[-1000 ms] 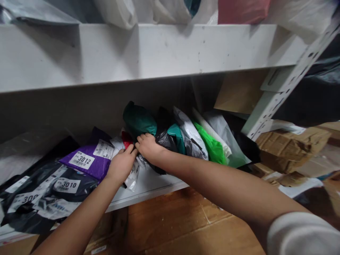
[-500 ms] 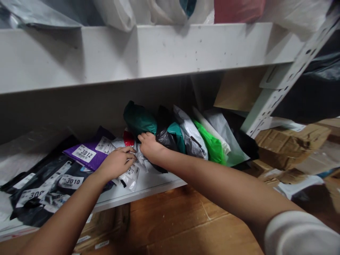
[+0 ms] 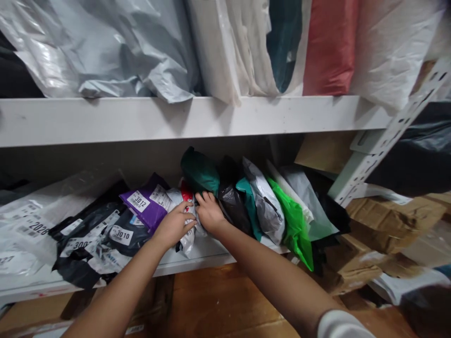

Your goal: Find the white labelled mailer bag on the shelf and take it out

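Note:
My left hand (image 3: pixel 176 226) lies over small white poly mailers (image 3: pixel 188 239) on the lower shelf, its fingers apart, with a red packet (image 3: pixel 186 190) just beyond them. Close beside it, my right hand (image 3: pixel 210 213) has its fingers spread and reaches to the base of a dark green mailer (image 3: pixel 200 172). Whether its fingertips press on that mailer or on the white ones, I cannot tell. A purple mailer (image 3: pixel 160 217) labelled 3012 is left of my left hand. A black mailer (image 3: pixel 234 206) leans right of my right hand.
Teal (image 3: pixel 249 206), grey (image 3: pixel 266 206) and bright green (image 3: pixel 294 230) mailers lean in a row to the right. Black labelled mailers (image 3: pixel 81 263) lie at left. The upper shelf's beam (image 3: pixel 211 117) crosses above my hands. A perforated upright (image 3: pixel 384 141) and cardboard boxes (image 3: pixel 384 220) are at right.
The view has tipped upward, showing more of the upper shelf. Both hands stay among the white mailers. The bright green mailer now extends farther over the shelf's front edge.

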{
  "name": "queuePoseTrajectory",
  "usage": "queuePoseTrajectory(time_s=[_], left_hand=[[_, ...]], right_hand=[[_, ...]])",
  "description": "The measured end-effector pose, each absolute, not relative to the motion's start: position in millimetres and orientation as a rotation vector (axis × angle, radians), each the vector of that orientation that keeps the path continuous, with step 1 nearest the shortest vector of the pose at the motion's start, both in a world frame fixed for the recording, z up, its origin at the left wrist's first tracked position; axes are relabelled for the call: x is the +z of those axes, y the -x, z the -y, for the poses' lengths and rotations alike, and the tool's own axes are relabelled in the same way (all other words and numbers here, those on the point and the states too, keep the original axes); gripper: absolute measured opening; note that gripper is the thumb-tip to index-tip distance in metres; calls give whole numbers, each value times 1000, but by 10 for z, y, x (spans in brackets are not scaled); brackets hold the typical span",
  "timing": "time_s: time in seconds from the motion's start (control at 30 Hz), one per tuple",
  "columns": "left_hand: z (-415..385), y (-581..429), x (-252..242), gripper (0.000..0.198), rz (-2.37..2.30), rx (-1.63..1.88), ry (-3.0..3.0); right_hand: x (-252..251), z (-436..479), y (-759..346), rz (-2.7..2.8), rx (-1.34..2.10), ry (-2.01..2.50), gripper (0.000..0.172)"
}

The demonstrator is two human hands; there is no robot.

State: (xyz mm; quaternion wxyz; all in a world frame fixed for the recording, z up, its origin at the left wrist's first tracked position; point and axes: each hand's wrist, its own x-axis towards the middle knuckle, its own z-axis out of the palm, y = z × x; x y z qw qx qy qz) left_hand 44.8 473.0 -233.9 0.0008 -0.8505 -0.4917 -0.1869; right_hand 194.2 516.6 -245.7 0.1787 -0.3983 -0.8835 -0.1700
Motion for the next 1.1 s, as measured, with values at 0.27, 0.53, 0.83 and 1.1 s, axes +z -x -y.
queuePoseTrajectory(time_s=[0.27,0.53,0.83,1.1], left_hand=[[-4693,-604,-2384,29,1703,-601,2529],[-4734,-718,-2382,37,1751,-651,2513],[-4567,-292,-2127,30,1833,-1222,1693],[-4895,271,-2006,50,2176,-1420,1629]], right_hand=[[-2459,-5145,-2019,2325,-157,1035,17],[-2459,-5157,-2115,1941,230,832,11],[-2548,-4924,-2119,1783,238,600,10],[-2553,-5158,-1862,1690,-145,396,19]])
